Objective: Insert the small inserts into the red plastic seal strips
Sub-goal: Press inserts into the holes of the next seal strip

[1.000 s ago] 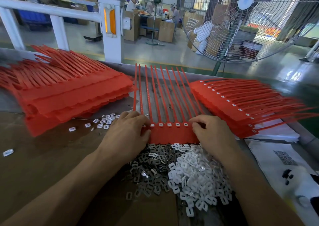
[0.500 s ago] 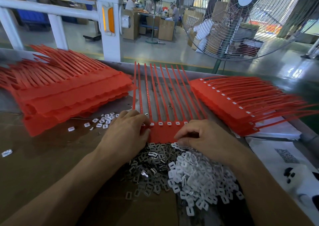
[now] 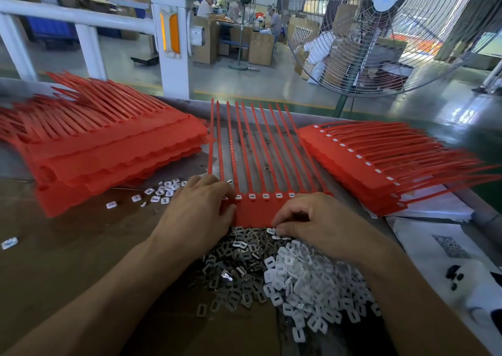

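Observation:
A red comb of seal strips (image 3: 258, 209) lies flat in front of me, tails pointing away, with several white inserts seated along its head row. My left hand (image 3: 198, 211) rests on the comb's left end, fingertips on the head row. My right hand (image 3: 317, 222) hovers at the comb's near right edge with fingers curled down into the heap, thumb and fingertips pinching at small inserts (image 3: 271, 231). A heap of dark metal inserts (image 3: 236, 271) and white plastic inserts (image 3: 304, 287) lies just below the comb.
A tall stack of red strip combs (image 3: 108, 151) sits at the left, another stack (image 3: 375, 165) at the right on white paper. Loose white inserts (image 3: 163, 192) are scattered left of my left hand. A large floor fan (image 3: 385, 29) stands beyond the table.
My right hand has drawn back from the comb's right head row down to the heap's edge, fingers curling in. My left hand has stayed on the comb's left end.

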`<act>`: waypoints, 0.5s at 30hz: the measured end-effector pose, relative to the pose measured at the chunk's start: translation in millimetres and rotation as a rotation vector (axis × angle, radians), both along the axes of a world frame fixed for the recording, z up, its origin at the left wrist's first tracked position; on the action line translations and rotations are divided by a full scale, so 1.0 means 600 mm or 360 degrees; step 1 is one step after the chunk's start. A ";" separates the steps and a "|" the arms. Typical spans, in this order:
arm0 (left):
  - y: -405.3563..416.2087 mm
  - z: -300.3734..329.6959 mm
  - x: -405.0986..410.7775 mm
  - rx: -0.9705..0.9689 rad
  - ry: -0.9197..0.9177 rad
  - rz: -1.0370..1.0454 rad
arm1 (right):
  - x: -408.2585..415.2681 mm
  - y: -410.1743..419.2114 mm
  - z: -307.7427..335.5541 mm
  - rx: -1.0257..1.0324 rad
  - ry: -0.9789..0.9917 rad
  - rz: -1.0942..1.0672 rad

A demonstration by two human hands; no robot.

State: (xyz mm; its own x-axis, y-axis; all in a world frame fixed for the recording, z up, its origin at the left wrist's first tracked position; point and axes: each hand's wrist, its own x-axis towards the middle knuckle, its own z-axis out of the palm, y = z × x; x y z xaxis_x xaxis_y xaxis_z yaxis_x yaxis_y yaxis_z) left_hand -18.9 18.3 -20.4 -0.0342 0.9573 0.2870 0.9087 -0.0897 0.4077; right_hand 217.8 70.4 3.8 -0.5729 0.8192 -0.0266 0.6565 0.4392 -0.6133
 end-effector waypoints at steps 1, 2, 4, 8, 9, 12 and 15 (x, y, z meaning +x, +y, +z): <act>0.000 0.000 0.000 0.0003 -0.0001 0.0000 | -0.001 0.000 0.000 -0.0004 -0.0001 -0.0003; 0.000 0.000 0.000 0.0005 -0.0002 0.0002 | -0.001 0.000 -0.001 -0.0001 -0.0006 -0.0008; 0.000 0.000 0.000 0.0005 0.0000 0.0005 | -0.002 0.000 -0.003 0.0018 -0.0014 -0.0022; 0.000 -0.001 0.000 0.0014 -0.0020 -0.0002 | -0.005 -0.001 -0.009 0.0092 0.0000 -0.0049; 0.000 -0.001 0.000 0.0017 -0.0025 -0.0002 | -0.006 -0.002 -0.010 0.0103 0.0025 -0.0068; 0.000 -0.001 0.000 0.0018 -0.0034 -0.0002 | -0.004 0.001 -0.015 0.0165 0.0163 -0.0199; 0.000 -0.001 0.000 0.0020 -0.0026 -0.0003 | 0.003 0.008 -0.015 0.0178 0.0295 -0.0388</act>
State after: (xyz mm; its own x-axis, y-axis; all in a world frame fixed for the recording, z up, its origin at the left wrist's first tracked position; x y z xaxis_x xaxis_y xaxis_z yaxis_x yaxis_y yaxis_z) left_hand -19.2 18.3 -20.8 -0.0369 0.9537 0.2985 0.9018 -0.0969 0.4211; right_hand 219.4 75.4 -5.3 -0.3460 0.9249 0.1579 0.6323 0.3542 -0.6890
